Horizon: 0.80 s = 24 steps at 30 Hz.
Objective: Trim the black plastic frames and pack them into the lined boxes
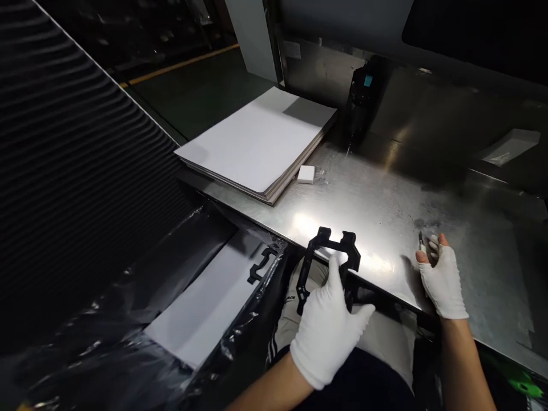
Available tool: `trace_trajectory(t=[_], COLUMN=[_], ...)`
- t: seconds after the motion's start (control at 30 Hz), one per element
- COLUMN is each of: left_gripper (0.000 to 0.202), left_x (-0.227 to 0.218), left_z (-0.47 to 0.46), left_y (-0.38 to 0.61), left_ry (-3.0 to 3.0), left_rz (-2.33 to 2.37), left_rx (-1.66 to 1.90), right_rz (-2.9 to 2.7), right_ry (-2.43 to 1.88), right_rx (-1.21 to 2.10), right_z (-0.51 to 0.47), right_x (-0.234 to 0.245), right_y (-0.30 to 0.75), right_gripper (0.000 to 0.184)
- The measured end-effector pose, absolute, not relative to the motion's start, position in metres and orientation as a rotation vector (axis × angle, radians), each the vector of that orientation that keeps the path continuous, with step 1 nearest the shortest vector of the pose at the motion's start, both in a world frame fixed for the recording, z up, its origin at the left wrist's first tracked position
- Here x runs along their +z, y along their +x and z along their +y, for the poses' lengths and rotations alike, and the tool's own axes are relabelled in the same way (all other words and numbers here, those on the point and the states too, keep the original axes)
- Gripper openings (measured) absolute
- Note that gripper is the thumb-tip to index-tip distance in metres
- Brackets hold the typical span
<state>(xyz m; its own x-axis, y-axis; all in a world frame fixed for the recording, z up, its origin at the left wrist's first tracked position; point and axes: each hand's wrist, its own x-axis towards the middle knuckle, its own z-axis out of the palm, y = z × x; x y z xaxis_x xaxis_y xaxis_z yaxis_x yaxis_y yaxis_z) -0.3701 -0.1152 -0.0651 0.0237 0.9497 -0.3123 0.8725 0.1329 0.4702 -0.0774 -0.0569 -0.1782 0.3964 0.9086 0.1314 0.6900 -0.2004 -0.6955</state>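
Note:
My left hand [327,331], in a white glove, holds a black plastic frame [305,268] over my lap at the table's near edge. One finger lies across the frame's opening and the thumb sticks out to the right; the other fingers are hidden. Two hooked tabs rise from the frame's far side. To the right, my right hand [443,277] wears a white glove with bare fingertips. It is closed on a slim pen-like tool [422,242] with a dark pointed tip, just above the metal table [377,194]. The tool's exact kind cannot be made out.
A stack of white sheets [261,137] lies at the table's left end, beside a small white block [306,174]. Below left, a black plastic-lined container [171,257] holds a white sheet [209,302] and another black part [261,265]. A dark device [362,91] stands at the back.

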Motion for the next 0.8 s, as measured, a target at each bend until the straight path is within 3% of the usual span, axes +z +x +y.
trace_trajectory(t=[0.3, 0.47, 0.8], left_gripper=[0.101, 0.111, 0.106], left_x=[-0.095, -0.111, -0.113], left_z=[-0.074, -0.08, -0.081], left_y=[-0.353, -0.355, -0.354], left_ry=[1.943, 1.985, 2.08], left_rz=[2.038, 2.063, 2.079], left_rx=[-0.139, -0.079, -0.135], right_rz=[-1.327, -1.321, -1.291], right_ry=[-1.954, -1.976, -1.953], right_rx=[0.37, 0.358, 0.355], right_z=[-0.055, -0.053, -0.051], right_x=[-0.18, -0.172, -0.17], right_y=[-0.085, -0.092, -0.094], right_gripper=[0.065, 0.061, 0.052])
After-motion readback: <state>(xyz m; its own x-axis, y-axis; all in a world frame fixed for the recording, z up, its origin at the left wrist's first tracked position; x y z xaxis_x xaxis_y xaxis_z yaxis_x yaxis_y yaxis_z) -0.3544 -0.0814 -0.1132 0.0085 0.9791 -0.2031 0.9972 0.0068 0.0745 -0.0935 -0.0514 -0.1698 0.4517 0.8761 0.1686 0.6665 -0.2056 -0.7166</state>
